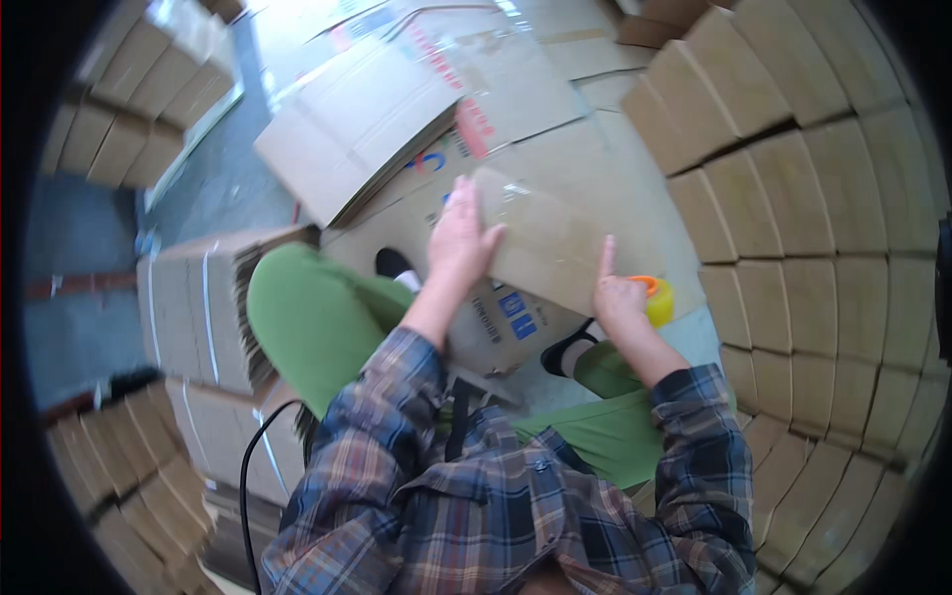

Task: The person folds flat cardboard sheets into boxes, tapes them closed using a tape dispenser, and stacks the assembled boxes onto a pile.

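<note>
Plaid sleeves [382, 397] frame a carton [545, 228] near blue, apparently printed marks [512, 303].

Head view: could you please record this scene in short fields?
Left hand: open, thumb spread, at left end of cardboard box
Right hand: index finger extended, at box's right end
Beside right hand: yellow-and-orange object, probably a tape roll; whether held is unclear
Upper left: stack of flattened cardboard
Far right: stacked cardboard cartons
</note>
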The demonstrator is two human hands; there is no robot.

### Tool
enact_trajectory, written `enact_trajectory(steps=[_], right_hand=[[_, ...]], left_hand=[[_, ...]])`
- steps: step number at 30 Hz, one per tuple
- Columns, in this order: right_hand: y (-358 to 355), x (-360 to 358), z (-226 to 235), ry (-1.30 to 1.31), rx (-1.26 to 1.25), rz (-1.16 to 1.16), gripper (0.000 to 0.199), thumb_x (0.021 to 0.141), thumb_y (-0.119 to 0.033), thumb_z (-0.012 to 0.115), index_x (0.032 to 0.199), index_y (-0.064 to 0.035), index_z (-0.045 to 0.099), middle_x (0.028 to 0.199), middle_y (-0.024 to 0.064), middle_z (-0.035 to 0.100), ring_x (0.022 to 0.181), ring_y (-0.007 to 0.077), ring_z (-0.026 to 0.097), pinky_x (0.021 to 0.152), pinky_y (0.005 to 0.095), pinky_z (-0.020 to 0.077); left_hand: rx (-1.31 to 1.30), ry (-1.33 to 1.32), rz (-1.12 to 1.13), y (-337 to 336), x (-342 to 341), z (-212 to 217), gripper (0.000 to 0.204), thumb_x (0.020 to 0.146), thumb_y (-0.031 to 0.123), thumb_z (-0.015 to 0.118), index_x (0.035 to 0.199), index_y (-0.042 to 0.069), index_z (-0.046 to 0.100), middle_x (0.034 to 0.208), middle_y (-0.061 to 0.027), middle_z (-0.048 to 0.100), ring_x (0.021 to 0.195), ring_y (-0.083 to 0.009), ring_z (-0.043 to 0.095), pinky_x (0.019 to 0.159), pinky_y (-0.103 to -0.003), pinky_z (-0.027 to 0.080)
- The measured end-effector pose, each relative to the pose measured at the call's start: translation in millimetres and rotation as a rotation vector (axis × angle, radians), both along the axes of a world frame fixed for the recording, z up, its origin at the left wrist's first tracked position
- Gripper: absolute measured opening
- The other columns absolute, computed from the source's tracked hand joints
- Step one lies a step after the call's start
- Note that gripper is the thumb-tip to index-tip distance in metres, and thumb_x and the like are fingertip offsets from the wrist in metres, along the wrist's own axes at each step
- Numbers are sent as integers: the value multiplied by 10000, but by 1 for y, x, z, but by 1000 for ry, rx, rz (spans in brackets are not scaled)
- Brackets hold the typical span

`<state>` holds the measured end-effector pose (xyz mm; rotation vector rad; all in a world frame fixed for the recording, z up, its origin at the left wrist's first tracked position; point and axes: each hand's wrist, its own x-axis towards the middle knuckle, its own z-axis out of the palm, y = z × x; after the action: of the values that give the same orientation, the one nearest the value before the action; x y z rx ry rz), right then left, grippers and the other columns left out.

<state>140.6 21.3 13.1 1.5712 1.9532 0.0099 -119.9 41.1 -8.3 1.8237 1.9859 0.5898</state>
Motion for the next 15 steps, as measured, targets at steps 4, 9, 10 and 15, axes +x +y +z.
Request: enact_trajectory(steps=[4, 9, 10, 15], right_hand=[[-2, -18, 1, -12, 16, 42, 864, 820, -125, 550, 1486, 69, 35, 713, 80, 702, 569, 186, 654, 492, 397, 447], [0, 7, 3, -33, 9, -23, 837, 849, -128, 528, 1489, 59, 23, 747, 72, 708, 608, 189, 662, 512, 391, 428], [-1, 3, 3, -32, 1, -5, 829, 853, -127, 524, 1489, 60, 25, 748, 66, 707, 609, 187, 660, 516, 386, 429], [-3, -9, 15, 13, 6, 46, 825, 862, -134, 526, 1488, 63, 25, 743, 48, 701, 593, 179, 650, 527, 400, 440]], left_hand=[[-321, -360, 76, 19, -47, -9, 632, 874, 378, 601, 1383, 43, 432, 1258, -247, 565, 1135, -390, 567, 950, -421, 457], [-603, -1076, 30, 35, -33, -29, 524, 936, 438, 550, 1277, 42, 530, 1148, -72, 631, 1021, -161, 582, 900, -302, 453], [-609, -1173, 44, 32, -37, -31, 534, 924, 481, 557, 1220, 36, 564, 1099, -77, 646, 955, -156, 603, 850, -296, 475], [-746, -1253, 62, 32, -63, -40, 582, 911, 493, 567, 1258, 26, 550, 1153, -100, 635, 1005, -187, 604, 891, -312, 465]])
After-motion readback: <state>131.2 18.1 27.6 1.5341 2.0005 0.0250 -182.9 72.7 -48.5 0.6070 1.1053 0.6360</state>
